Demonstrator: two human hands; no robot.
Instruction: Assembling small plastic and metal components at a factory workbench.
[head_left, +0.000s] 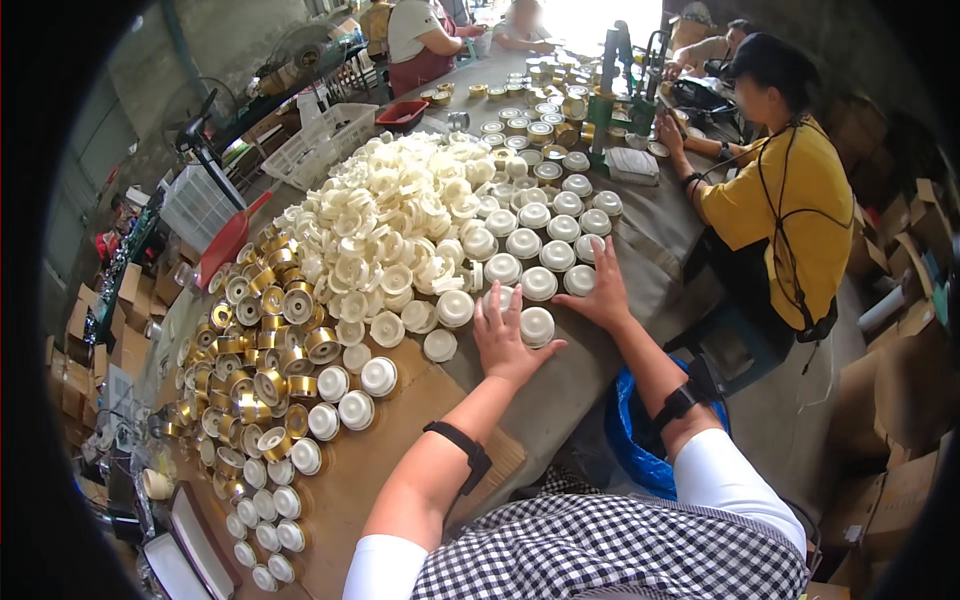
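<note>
My left hand lies low over the near edge of a group of round white caps, its fingers spread. Its thumb runs along the near side of one white cap, which sits between my two hands. My right hand is also open, fingers stretched away from me at the group's right edge. Its thumb points left, close to another white cap. Whether the fingertips press on the caps I cannot tell. Beyond my hands the caps stand in loose rows, set on gold cups where their sides show.
A big heap of loose cream plastic parts fills the table's middle. To its left lie many gold metal cups on cardboard. A green hand press stands ahead, where a person in yellow sits. A blue bag hangs below my right arm.
</note>
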